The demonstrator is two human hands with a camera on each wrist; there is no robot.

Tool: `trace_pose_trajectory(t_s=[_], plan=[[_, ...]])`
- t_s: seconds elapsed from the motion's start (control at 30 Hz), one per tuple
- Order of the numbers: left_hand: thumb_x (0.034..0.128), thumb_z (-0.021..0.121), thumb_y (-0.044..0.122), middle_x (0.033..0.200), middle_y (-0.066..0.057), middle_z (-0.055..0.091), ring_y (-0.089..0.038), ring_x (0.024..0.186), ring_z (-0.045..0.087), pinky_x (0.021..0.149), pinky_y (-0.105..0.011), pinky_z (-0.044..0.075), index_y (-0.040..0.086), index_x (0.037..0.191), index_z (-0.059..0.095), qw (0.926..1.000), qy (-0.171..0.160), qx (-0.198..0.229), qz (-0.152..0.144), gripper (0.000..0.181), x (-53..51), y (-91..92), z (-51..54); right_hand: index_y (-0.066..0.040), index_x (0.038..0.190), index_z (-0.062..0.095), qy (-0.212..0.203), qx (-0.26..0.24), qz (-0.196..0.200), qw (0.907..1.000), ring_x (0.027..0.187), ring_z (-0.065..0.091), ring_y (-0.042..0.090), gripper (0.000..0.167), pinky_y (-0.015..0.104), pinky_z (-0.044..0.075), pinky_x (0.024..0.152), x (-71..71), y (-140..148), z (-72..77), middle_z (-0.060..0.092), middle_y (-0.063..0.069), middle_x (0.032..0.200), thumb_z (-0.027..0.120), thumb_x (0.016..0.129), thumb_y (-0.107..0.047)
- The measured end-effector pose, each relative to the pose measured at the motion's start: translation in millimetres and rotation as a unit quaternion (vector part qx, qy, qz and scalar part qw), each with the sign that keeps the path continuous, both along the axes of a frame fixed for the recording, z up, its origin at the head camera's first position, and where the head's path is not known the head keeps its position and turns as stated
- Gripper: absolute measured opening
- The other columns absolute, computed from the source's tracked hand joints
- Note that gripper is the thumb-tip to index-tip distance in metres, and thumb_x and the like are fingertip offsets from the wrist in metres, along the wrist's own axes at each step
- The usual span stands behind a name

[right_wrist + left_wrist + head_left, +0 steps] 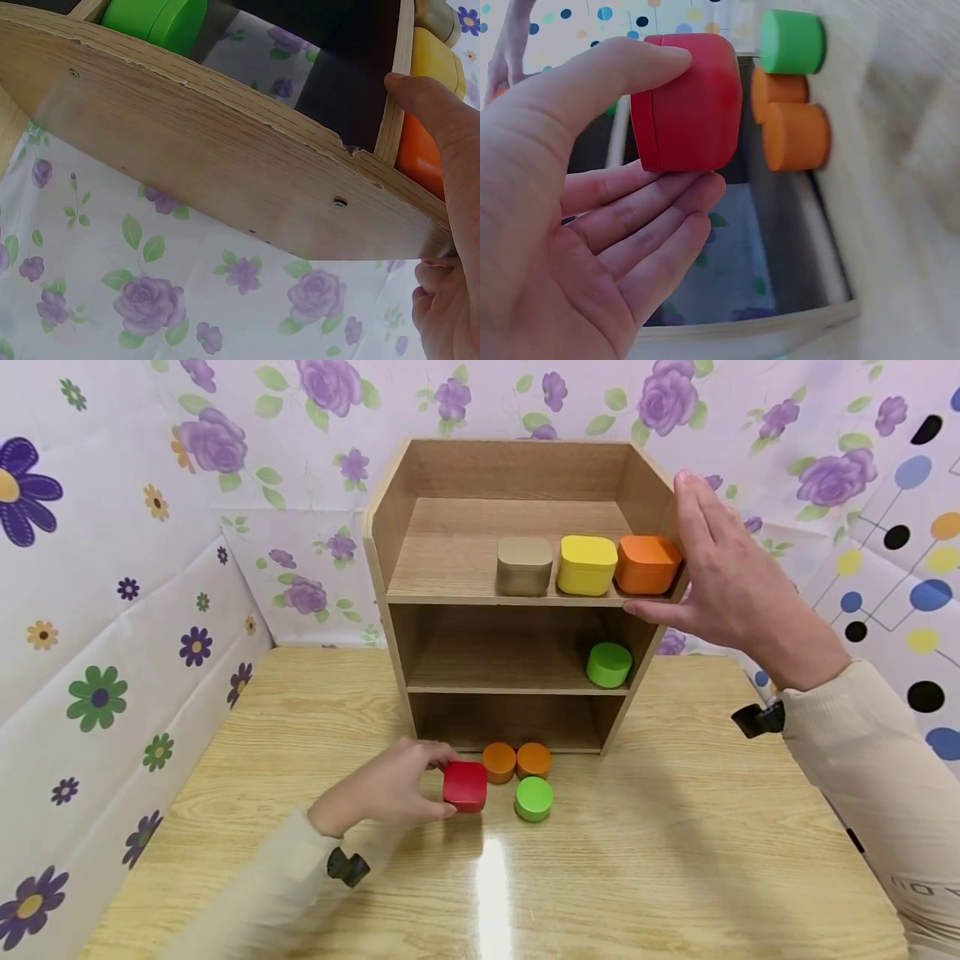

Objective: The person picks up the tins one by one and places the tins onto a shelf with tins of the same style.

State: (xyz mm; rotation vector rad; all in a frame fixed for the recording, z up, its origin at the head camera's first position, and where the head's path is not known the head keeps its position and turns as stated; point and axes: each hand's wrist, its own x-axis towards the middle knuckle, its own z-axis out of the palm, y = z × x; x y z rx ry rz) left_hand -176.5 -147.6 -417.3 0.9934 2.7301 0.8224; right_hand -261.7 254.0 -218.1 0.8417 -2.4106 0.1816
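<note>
My left hand point(390, 783) pinches a red rounded-square lidded box point(465, 787) in front of the shelf's foot. In the left wrist view the thumb lies across one side of the red box point(694, 101), and fingers support the opposite side. Whether the box touches the table, I cannot tell. At the upper right, my right hand point(738, 572) grips the side of the wooden shelf point(517, 518), its thumb on the front edge of the top board. The right wrist view shows that thumb beside an orange box point(421, 154), with other fingers behind the side panel point(225, 165).
Beside the red box stand two orange round containers point(498, 762) and a green round one point(534, 799) on the wooden table point(675, 827). Tan point(524, 567), yellow point(587, 565) and orange boxes line the top shelf. Another green round container point(609, 665) occupies the middle shelf.
</note>
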Motion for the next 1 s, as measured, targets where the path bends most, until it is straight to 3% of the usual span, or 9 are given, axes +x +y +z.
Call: trace_pose_trajectory(t_s=[0.17, 0.43, 0.63, 0.8, 1.0], plan=[[0.0793, 0.091, 0.025, 0.114, -0.002, 0.078, -0.017, 0.101, 0.073, 0.092, -0.035, 0.063, 0.004, 0.121, 0.072, 0.9998, 0.014, -0.007, -0.012, 0.051, 2.5, -8.7, 37.7, 0.002, 0.167, 0.01, -0.003, -0.001, 0.001, 1.0, 0.16, 0.025, 0.048, 0.133, 0.058, 0.022, 0.131, 0.2, 0, 0.0, 0.02, 0.03, 0.172, 0.096, 0.074, -0.039], [0.0776, 0.092, 0.019, 0.114, -0.003, 0.078, -0.017, 0.104, 0.075, 0.097, -0.039, 0.063, 0.003, 0.123, 0.07, 0.9998, 0.013, 0.01, -0.008, 0.053, 6.2, -13.7, 96.7, 0.003, 0.167, 0.009, -0.003, 0.001, 0.003, 1.0, 0.16, 0.025, 0.049, 0.133, 0.057, 0.02, 0.131, 0.1, 0, 0.4, 0.02, 0.031, 0.172, 0.096, 0.075, -0.039], [0.0771, 0.093, 0.018, 0.109, 0.0, 0.078, -0.014, 0.1, 0.074, 0.096, -0.04, 0.063, 0.004, 0.121, 0.071, 0.9996, 0.006, 0.0, -0.029, 0.051, 11.5, -11.8, 144.8, 0.002, 0.167, 0.008, -0.006, 0.0, 0.003, 1.0, 0.16, 0.025, 0.049, 0.133, 0.058, 0.021, 0.131, -0.5, -1, 1.6, 0.019, 0.03, 0.173, 0.095, 0.076, -0.039], [0.0792, 0.093, 0.024, 0.106, 0.004, 0.078, -0.011, 0.099, 0.073, 0.099, -0.041, 0.062, 0.009, 0.121, 0.073, 0.999, 0.007, -0.018, -0.041, 0.048, 17.0, -8.7, 193.5, 0.002, 0.168, 0.008, -0.008, -0.002, 0.003, 1.0, 0.16, 0.025, 0.049, 0.133, 0.059, 0.022, 0.13, -0.1, -1, 1.4, 0.019, 0.03, 0.173, 0.096, 0.076, -0.039], [0.0799, 0.094, 0.029, 0.113, 0.004, 0.078, -0.013, 0.106, 0.074, 0.108, -0.043, 0.057, 0.012, 0.127, 0.071, 0.9994, -0.015, -0.03, -0.012, 0.055, 12.5, -7.5, 251.9, 0.001, 0.168, 0.008, -0.016, -0.002, -0.003, 0.9999, 0.16, 0.024, 0.048, 0.133, 0.059, 0.021, 0.13, 1.7, 0, 1.8, 0.017, 0.029, 0.173, 0.095, 0.076, -0.039]])
